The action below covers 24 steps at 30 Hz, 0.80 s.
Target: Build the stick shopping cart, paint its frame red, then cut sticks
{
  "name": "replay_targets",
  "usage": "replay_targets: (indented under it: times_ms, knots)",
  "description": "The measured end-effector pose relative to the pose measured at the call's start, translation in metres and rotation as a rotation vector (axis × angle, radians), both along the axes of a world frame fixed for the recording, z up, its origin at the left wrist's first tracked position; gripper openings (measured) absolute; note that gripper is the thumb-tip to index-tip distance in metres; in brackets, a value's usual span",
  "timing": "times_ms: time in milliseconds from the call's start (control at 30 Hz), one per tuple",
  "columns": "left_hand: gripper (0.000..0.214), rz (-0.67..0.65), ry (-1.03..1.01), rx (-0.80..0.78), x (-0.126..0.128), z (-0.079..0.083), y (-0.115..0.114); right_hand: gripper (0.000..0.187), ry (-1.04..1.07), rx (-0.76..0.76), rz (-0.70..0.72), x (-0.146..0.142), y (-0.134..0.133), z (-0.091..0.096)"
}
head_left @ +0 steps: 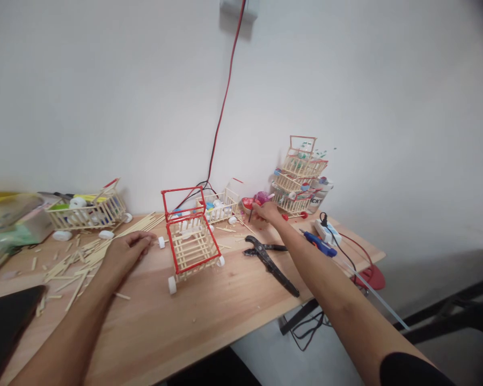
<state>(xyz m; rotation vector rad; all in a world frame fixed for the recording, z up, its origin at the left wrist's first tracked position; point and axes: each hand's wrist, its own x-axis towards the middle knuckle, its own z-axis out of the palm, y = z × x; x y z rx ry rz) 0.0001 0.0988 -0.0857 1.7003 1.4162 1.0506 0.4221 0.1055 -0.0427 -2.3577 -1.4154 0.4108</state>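
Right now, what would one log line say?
left hand: near white wheel | right hand: at red container | red-rimmed cart: upright on table | pliers: lying right of cart

Your left forearm (74, 316) slants up from the lower left of the frame, its left hand (129, 250) left of centre, knuckles up, fingers bent rightward. Your right arm (326, 273) stretches from the lower right, its right hand (266, 212) just right of centre, fingers curled.
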Motion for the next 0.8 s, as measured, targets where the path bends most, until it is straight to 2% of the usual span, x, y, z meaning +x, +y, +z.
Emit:
replay_targets:
  times_ms: [67,167,267,367,533,600,700,800]
  knots:
    - [0.052,0.000,-0.030,-0.007,0.001,0.001,-0.001,0.031,0.000,0.027,0.007,0.001,-0.006,0.005]
    - [0.051,-0.015,-0.058,-0.016,0.002,0.002,-0.002,0.052,0.000,0.112,0.056,0.000,-0.023,0.015]
    - [0.051,-0.016,-0.055,-0.025,0.003,0.003,-0.002,0.042,0.033,0.215,0.148,-0.014,-0.046,0.018]
    - [0.051,-0.016,-0.024,-0.018,0.003,0.003,-0.002,0.031,0.111,0.278,0.298,-0.045,-0.070,0.006]
    - [0.049,-0.049,-0.017,0.016,0.001,0.003,0.002,0.018,0.261,0.294,0.491,-0.102,-0.101,-0.029]
    - [0.047,-0.027,-0.008,0.034,-0.001,0.007,0.005,0.019,0.336,0.296,0.514,-0.116,-0.111,-0.038]
    - [0.042,0.010,0.032,0.076,-0.004,0.019,0.003,0.030,0.297,0.334,0.616,-0.127,-0.120,-0.045]
    - [0.041,0.008,0.047,0.048,-0.008,0.027,-0.015,0.035,0.230,0.381,0.655,-0.130,-0.121,-0.051]
